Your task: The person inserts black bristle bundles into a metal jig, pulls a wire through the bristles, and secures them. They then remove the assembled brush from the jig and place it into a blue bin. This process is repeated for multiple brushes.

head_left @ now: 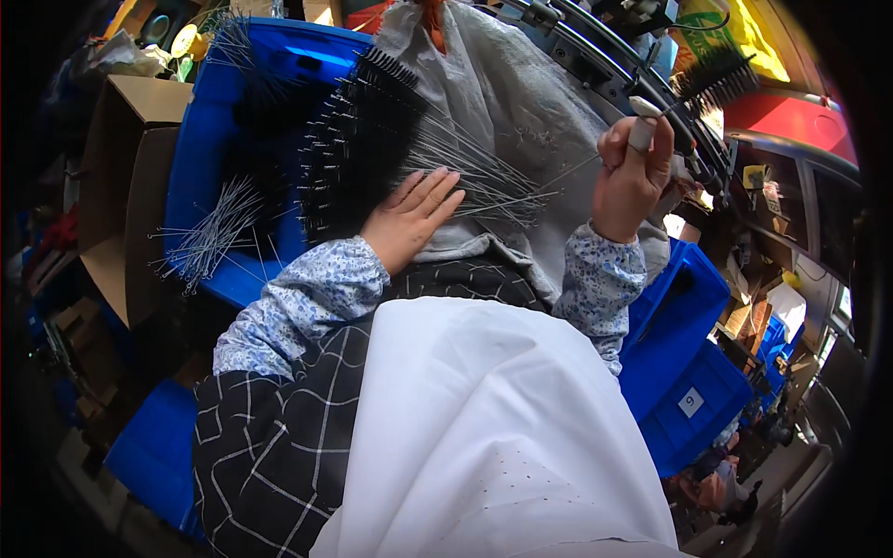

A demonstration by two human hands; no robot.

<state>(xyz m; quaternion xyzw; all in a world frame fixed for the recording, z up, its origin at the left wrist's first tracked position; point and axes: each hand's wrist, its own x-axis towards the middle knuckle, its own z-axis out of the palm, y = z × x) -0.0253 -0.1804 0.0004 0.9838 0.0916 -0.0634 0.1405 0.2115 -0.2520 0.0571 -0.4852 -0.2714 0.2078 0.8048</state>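
Observation:
My left hand point(414, 219) lies flat with its fingers stretched out, at the near side of a pile of black-bristled wire brushes point(358, 139). Their thin metal stems point(474, 172) fan out to the right past my fingertips, over a whitish woven sack point(521, 93). Raised on the right, my right hand point(633, 177) pinches the wire stem of a single black bottle brush point(716, 84). Its bristled end points up and right, while the stem runs down and left toward the pile. White wrapping covers a finger and the thumb of that hand.
On the left, a blue bin point(191, 186) holds more wire-stemmed brushes point(219, 232), beside an open cardboard box point(130, 186). Curved metal machinery point(605, 65) stands beyond the sack. More blue bins point(679, 372) are at the right, and another person point(721, 488) is partly visible farther off.

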